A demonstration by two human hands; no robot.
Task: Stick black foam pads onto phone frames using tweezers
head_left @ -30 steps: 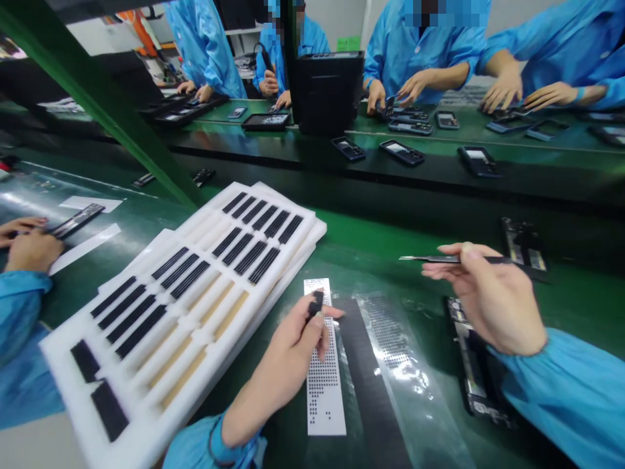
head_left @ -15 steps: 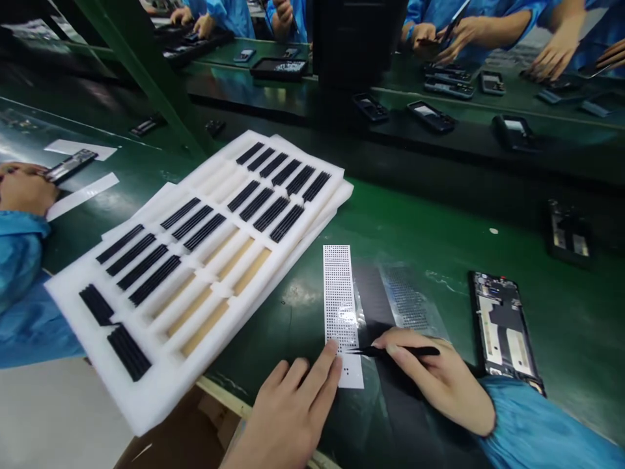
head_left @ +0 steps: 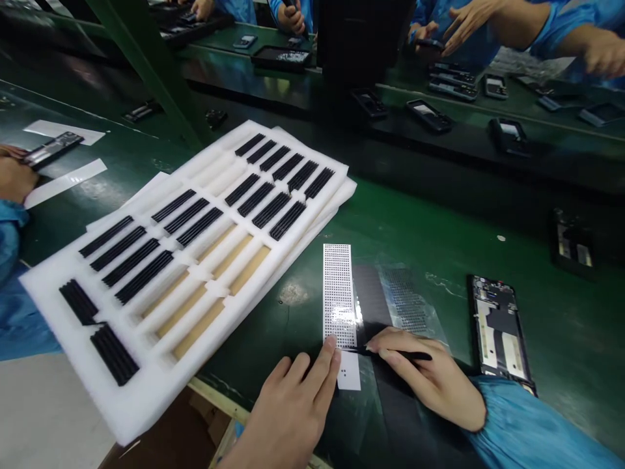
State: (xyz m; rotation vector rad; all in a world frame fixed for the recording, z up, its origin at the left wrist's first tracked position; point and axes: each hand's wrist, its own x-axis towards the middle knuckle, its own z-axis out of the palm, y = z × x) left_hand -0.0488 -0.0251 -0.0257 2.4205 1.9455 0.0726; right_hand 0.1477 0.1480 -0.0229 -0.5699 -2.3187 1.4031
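Note:
A white strip (head_left: 336,286) covered with rows of small black dots lies on the green table. My left hand (head_left: 297,404) rests flat with its fingertips on the strip's lower left edge, holding nothing. Black tweezers (head_left: 410,355) are pinched in my right hand (head_left: 434,374), their tips on the strip beside my left index finger. Under and beside my right hand lie a black band (head_left: 374,296) and a clear sheet with small dark dots (head_left: 407,299). An opened phone (head_left: 500,326) sits to the right, near my blue sleeve.
White foam trays (head_left: 161,345) with black strips in their slots are stacked at left. A green post (head_left: 146,65) rises behind them. Several phone parts lie on the far ledge. Other people's hands are at the far side and at left (head_left: 14,179).
My right hand and the tweezers have shifted slightly left, their tips nearer my left index finger. The foam trays appear slightly further left. The other people's hands have moved.

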